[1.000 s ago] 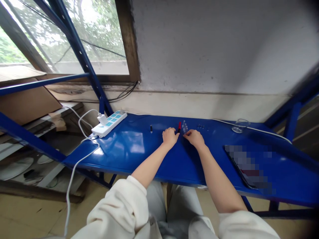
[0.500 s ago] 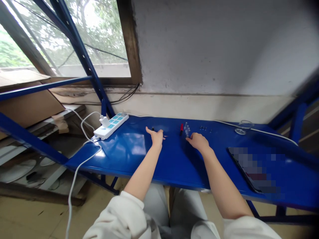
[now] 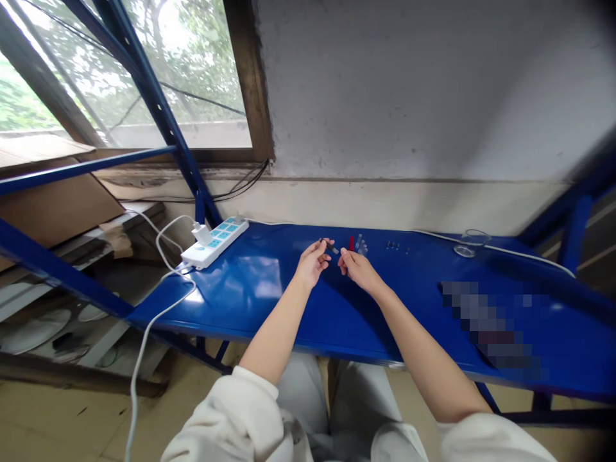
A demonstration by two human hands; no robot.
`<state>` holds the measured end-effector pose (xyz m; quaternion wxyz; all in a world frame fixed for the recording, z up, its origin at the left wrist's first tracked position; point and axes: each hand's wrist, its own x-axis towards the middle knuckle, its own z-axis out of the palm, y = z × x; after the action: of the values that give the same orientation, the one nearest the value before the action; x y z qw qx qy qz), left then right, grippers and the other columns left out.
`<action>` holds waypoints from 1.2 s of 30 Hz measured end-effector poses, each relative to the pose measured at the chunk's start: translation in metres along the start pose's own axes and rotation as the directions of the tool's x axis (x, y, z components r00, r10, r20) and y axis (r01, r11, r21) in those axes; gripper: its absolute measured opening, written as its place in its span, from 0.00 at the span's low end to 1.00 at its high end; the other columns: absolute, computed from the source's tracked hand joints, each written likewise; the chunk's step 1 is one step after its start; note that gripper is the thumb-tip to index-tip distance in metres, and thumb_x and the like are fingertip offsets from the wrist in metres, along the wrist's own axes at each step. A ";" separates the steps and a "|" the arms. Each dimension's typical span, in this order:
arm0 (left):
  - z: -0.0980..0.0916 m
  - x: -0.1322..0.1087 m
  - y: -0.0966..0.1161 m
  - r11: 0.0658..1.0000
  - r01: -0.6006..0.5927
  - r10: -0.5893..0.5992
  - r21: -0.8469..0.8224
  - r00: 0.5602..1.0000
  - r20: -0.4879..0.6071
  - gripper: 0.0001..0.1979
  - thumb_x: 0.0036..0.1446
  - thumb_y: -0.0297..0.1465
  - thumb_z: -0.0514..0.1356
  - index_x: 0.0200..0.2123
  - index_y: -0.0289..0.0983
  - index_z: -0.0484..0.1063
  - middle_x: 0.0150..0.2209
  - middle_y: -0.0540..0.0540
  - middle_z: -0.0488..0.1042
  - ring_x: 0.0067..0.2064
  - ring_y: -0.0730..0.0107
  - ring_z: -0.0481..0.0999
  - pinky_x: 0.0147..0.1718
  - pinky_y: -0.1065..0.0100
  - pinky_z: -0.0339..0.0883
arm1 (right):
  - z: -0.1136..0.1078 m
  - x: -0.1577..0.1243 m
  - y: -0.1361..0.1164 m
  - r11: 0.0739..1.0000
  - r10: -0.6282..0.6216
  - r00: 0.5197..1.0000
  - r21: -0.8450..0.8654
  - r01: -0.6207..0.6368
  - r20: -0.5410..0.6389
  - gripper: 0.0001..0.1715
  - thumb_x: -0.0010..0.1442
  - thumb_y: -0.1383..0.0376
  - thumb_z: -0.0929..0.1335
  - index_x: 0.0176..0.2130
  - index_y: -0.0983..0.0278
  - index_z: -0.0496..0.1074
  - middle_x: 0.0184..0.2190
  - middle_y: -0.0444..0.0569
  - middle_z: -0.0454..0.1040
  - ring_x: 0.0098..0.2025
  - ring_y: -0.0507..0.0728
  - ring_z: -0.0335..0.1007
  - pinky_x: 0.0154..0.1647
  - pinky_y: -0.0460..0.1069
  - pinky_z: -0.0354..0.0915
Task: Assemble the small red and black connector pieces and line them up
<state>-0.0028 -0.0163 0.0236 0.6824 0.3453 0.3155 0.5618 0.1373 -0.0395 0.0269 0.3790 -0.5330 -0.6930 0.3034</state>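
Observation:
My left hand (image 3: 312, 262) pinches a small black cylinder (image 3: 329, 244) between thumb and fingertips, tilted toward my right hand. A pale, clear bit shows at its lower right end. My right hand (image 3: 359, 266) is closed close by, its fingertips pressed together; whatever lies in them is too small to make out. Just behind my right fingers stand or lie a few red pieces (image 3: 351, 243) and a small cluster of clear plastic pieces (image 3: 360, 244), partly covered by the hand. All of this is on or over the blue table (image 3: 337, 314).
A white power strip (image 3: 214, 244) with a plug and cable sits at the table's left. Several tiny dark parts (image 3: 393, 245) lie right of the clear pieces. Farther right are a clear round container (image 3: 464, 250) by a white cable, and a blurred-out flat object (image 3: 491, 327).
My left hand has closed on the black cylinder and lifted it, turning toward the middle. My right hand has moved left from the clear pieces, and the two hands are now close together.

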 end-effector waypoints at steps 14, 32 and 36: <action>0.005 -0.003 0.000 0.998 -0.059 0.057 0.029 0.996 0.069 0.18 0.42 0.36 0.65 0.38 0.35 0.72 0.25 0.52 0.63 0.18 0.88 0.55 0.15 0.78 0.47 | 0.007 -0.001 -0.004 0.988 -0.096 0.990 0.112 0.108 -0.103 0.24 0.58 0.47 0.54 0.26 0.62 0.61 0.19 0.42 0.63 0.20 0.49 0.58 0.22 0.44 0.56; 0.002 0.000 -0.003 0.994 -0.093 0.094 -0.056 0.995 0.016 0.15 0.44 0.37 0.63 0.34 0.33 0.71 0.23 0.53 0.61 0.17 0.88 0.55 0.15 0.77 0.46 | 0.009 -0.010 -0.013 0.922 -0.203 0.959 -0.369 0.120 -0.196 0.20 0.62 0.54 0.53 0.37 0.62 0.65 0.30 0.48 0.72 0.30 0.54 0.68 0.28 0.45 0.55; 0.002 -0.001 -0.003 0.993 -0.096 0.099 -0.064 0.994 0.037 0.14 0.44 0.36 0.64 0.33 0.33 0.71 0.22 0.53 0.61 0.16 0.88 0.54 0.14 0.77 0.45 | 0.010 -0.010 -0.014 0.972 -0.172 0.963 -0.197 0.131 -0.206 0.22 0.62 0.54 0.52 0.32 0.62 0.66 0.25 0.46 0.70 0.25 0.51 0.66 0.27 0.44 0.56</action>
<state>0.0003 -0.0176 0.0225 0.6708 0.3500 0.2669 0.5970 0.1232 -0.0525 0.0310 0.4261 -0.5410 -0.7099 0.1476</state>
